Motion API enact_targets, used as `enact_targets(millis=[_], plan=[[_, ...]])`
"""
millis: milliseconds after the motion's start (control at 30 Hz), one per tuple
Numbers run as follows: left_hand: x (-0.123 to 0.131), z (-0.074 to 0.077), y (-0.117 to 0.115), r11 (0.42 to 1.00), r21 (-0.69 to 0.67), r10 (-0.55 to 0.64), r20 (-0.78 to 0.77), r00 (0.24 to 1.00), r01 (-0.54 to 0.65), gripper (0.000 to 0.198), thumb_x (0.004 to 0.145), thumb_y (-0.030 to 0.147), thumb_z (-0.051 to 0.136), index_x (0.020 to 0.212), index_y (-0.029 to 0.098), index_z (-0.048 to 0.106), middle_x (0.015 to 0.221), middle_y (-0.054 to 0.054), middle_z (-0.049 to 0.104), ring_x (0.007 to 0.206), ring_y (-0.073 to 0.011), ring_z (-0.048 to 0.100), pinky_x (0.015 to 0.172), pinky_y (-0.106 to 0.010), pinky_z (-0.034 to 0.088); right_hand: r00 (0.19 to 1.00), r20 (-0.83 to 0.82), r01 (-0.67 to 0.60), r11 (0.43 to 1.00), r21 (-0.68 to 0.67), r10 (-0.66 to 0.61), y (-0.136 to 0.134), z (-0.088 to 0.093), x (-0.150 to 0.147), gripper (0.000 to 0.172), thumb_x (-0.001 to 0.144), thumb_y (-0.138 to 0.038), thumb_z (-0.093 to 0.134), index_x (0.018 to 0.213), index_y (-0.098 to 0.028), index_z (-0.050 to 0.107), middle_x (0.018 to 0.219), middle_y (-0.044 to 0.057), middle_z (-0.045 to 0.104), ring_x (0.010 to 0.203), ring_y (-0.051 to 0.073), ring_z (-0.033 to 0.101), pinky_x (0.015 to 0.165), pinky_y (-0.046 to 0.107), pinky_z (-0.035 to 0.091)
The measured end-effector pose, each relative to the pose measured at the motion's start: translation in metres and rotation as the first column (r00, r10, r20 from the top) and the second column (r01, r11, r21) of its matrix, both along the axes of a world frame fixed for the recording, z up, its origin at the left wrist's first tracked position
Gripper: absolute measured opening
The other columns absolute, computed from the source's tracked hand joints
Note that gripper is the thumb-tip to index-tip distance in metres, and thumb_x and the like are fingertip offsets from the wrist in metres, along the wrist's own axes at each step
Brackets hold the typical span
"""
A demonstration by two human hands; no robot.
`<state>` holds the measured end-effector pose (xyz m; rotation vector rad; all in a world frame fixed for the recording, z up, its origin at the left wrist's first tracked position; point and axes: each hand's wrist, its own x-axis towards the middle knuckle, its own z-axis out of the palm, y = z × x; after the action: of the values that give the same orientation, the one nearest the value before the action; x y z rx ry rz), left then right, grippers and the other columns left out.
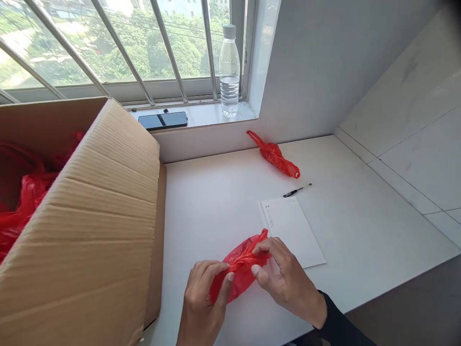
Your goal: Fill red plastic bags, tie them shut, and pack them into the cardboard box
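Here both the left hand [201, 298] and the right hand [284, 278] are closed around a crumpled red plastic bag [239, 271], held low over the white worktop [216, 202], just beside a paper sheet [293, 230] and a cardboard box [101, 226].

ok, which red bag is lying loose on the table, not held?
The twisted bag by the back wall, beyond the pen. The held bag is between left hand and right hand; other bags sit in the cardboard box.

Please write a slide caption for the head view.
Left hand and right hand hold a red bag beside a cardboard box.
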<state>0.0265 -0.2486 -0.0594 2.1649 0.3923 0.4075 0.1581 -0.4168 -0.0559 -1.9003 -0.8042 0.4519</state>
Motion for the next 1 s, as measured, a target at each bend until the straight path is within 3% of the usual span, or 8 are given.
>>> enact_targets(millis=[133,267,333,467,600,800,900,1000], plan=[[-0.002,-0.001,0.003,1.000,0.020,0.003,0.068,0.998,-0.004,0.008,0.097,0.022,0.061,0.099,0.027,0.067,0.090,0.001,0.068,0.085,-0.0164,0.064,0.076,-0.026,0.052,0.997,0.033,-0.063,0.997,-0.041,0.064,0.001,-0.005,-0.002,0.008,0.100,-0.034,0.056,0.099,-0.028,0.060,0.090,-0.002,0.064,0.085,0.019,0.055,0.080,0.038,0.045],[-0.016,-0.003,0.015,0.930,-0.105,0.356,0.011,0.934,-0.353,0.013,0.097,0.035,0.061,0.091,0.025,0.066,0.088,0.000,0.069,0.082,-0.0176,0.065,0.075,-0.027,0.051,0.994,0.005,0.111,0.993,-0.045,-0.111,-0.012,-0.008,0.004,0.017,0.102,-0.040,0.051,0.096,-0.027,0.060,0.090,0.001,0.064,0.085,0.019,0.059,0.075,0.034,0.049],[-0.021,0.000,0.016,0.880,-0.201,0.424,-0.077,0.903,-0.430,0.020,0.098,0.042,0.058,0.095,0.024,0.065,0.093,-0.002,0.070,0.087,-0.0195,0.066,0.078,-0.029,0.052,0.984,-0.023,0.174,0.982,-0.079,-0.176,-0.017,-0.008,0.008,0.018,0.101,-0.043,0.051,0.099,-0.027,0.060,0.095,0.002,0.064,0.088,0.020,0.061,0.069,0.032,0.051],[-0.017,0.009,0.003,0.926,-0.244,0.260,-0.147,0.954,-0.290,0.031,0.095,0.046,0.062,0.120,0.026,0.062,0.107,-0.005,0.067,0.102,-0.0231,0.064,0.089,-0.034,0.052,0.996,-0.047,0.074,0.992,-0.105,-0.080,-0.012,-0.007,0.006,0.026,0.099,-0.044,0.056,0.120,-0.030,0.057,0.110,0.003,0.066,0.100,0.021,0.063,0.079,0.033,0.056],[-0.012,0.011,-0.005,0.946,-0.211,0.227,-0.116,0.967,-0.247,0.017,0.095,0.042,0.062,0.093,0.025,0.067,0.088,-0.001,0.066,0.085,-0.0197,0.063,0.079,-0.030,0.050,0.999,-0.040,-0.031,0.996,-0.079,0.028,-0.004,-0.002,0.001,0.019,0.100,-0.044,0.054,0.105,-0.030,0.066,0.098,0.002,0.068,0.094,0.021,0.063,0.082,0.034,0.054],[-0.023,0.009,0.005,0.760,-0.382,0.537,-0.085,0.839,-0.525,0.026,0.095,0.049,0.062,0.101,0.024,0.063,0.100,-0.004,0.068,0.093,-0.0205,0.066,0.081,-0.028,0.053,0.897,-0.292,0.336,0.941,-0.039,-0.333,-0.021,-0.001,0.011,0.030,0.100,-0.054,0.050,0.108,-0.026,0.058,0.095,0.004,0.064,0.079,0.017,0.060,0.059,0.024,0.052],[-0.021,0.013,-0.001,0.825,-0.348,0.451,-0.072,0.890,-0.446,0.043,0.090,0.049,0.068,0.125,0.027,0.057,0.117,-0.007,0.066,0.109,-0.0238,0.065,0.089,-0.032,0.055,0.870,-0.338,0.383,0.924,0.007,-0.358,-0.024,0.002,0.010,0.033,0.098,-0.051,0.058,0.120,-0.028,0.057,0.105,0.004,0.065,0.090,0.016,0.064,0.071,0.023,0.056],[-0.017,0.021,-0.009,0.903,-0.256,0.335,-0.088,0.938,-0.346,0.048,0.088,0.044,0.072,0.131,0.027,0.059,0.104,-0.006,0.067,0.093,-0.0222,0.066,0.079,-0.032,0.058,0.872,-0.332,0.393,0.918,0.042,-0.358,-0.024,0.011,0.005,0.036,0.094,-0.049,0.066,0.122,-0.028,0.061,0.100,0.004,0.065,0.086,0.017,0.066,0.071,0.024,0.058]])
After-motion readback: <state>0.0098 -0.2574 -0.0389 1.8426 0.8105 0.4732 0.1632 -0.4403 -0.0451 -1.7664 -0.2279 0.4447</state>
